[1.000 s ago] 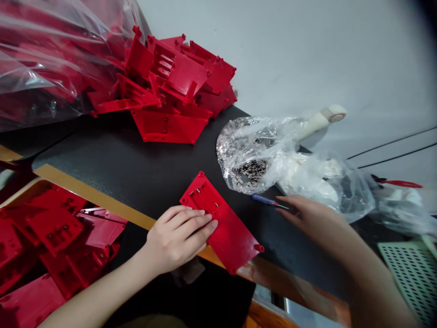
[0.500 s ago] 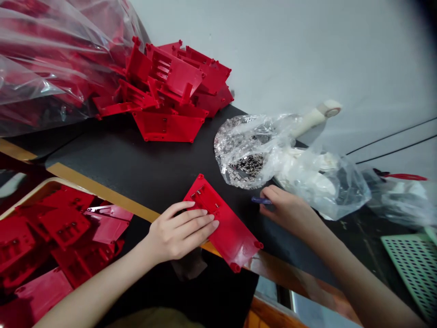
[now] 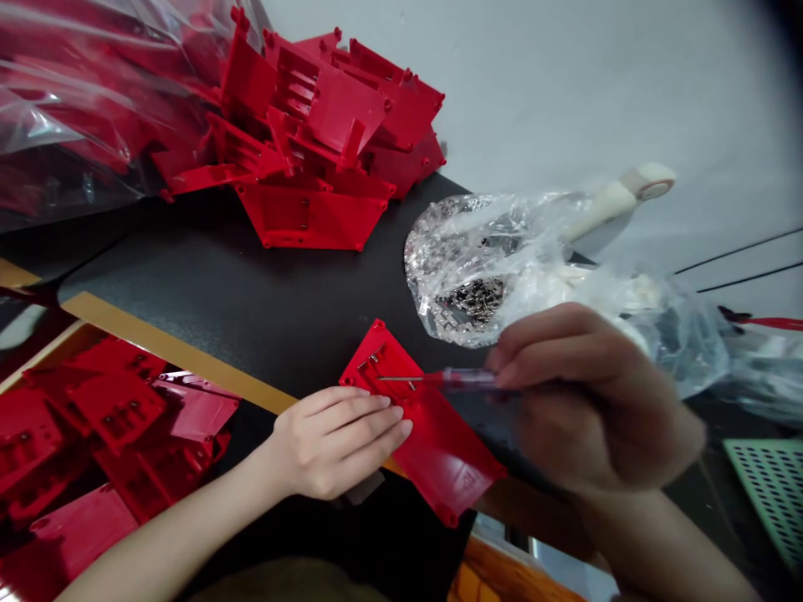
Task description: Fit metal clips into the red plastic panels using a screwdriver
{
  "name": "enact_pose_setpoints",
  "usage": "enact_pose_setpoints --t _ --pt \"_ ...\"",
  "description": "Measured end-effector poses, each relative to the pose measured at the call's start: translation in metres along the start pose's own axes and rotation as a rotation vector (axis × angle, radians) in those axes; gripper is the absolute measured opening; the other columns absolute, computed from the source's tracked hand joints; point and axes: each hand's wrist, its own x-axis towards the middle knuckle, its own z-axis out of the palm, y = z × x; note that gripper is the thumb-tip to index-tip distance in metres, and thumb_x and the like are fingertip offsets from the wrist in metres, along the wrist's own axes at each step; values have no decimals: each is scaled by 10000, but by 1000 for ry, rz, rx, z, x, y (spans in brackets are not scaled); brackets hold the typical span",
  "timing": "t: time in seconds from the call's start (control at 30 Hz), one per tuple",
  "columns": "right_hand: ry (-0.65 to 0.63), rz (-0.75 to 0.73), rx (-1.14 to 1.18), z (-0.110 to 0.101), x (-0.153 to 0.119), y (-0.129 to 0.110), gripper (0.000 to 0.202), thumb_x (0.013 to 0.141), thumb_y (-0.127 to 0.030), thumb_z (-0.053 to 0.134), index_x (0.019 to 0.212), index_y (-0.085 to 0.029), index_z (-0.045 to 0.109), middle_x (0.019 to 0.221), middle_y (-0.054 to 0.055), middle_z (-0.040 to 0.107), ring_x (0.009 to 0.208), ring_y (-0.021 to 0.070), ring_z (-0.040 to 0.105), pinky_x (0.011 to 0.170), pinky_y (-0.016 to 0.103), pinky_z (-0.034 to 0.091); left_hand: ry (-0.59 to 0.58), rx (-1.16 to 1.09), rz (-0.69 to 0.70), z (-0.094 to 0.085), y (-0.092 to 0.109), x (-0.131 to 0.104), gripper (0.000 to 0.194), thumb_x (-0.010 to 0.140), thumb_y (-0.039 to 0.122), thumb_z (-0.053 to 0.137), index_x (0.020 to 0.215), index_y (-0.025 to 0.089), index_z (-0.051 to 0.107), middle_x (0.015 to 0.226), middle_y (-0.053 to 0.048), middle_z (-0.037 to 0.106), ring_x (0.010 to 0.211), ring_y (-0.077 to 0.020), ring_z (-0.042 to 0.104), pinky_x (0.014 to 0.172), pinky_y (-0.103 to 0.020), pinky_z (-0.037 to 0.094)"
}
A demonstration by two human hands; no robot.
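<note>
A red plastic panel (image 3: 432, 435) with small metal contacts in its recess lies at the black table's front edge, partly overhanging it. My left hand (image 3: 342, 439) grips the panel's near edge, four fingers laid over its face and the thumb hidden. A small screwdriver (image 3: 467, 380) with a translucent purple handle is held in my right hand (image 3: 583, 401), which is blurred. Its thin shaft points left over the panel's recess; whether the tip touches a contact I cannot tell. Behind the right hand sits a clear plastic bag (image 3: 448, 251) of small metal contacts.
Several red panels (image 3: 314, 159) are heaped at the back, beside a large clear bag (image 3: 81, 109). More panels lie in a bin (image 3: 47, 349) at left. A white cylindrical object (image 3: 627, 196) leans behind the bags. A green perforated basket (image 3: 769, 493) stands at right.
My right hand has come up from the table beside the clear bag, and the screwdriver now points over the panel. The left hand stays on the panel. The view has shifted slightly.
</note>
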Motion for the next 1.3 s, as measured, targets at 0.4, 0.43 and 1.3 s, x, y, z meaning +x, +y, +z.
enact_pose_setpoints --t 0.4,0.43,1.3 --pt "-189 -24 100 32 -6 6 146 803 -125 645 851 -234 559 735 -1 666 633 114 652 546 211 534 14 -16 -18 -2 -1 3 229 932 129 504 1026 152 712 1051 10 751 983 -120 680 922 -241 541" --pt "-192 22 161 31 -4 7 122 816 -131 641 835 -223 563 724 4 655 653 121 650 571 228 537 6 -9 -19 -2 -1 2 237 937 130 499 1045 152 709 1056 14 750 998 -115 676 943 -238 533" --pt "308 232 347 54 21 16 319 804 -139 695 589 -186 463 541 -72 476 456 58 393 471 255 319 5 100 -257 -3 2 17 337 925 419 566 964 116 709 919 -64 757 929 -199 664 880 -328 468"
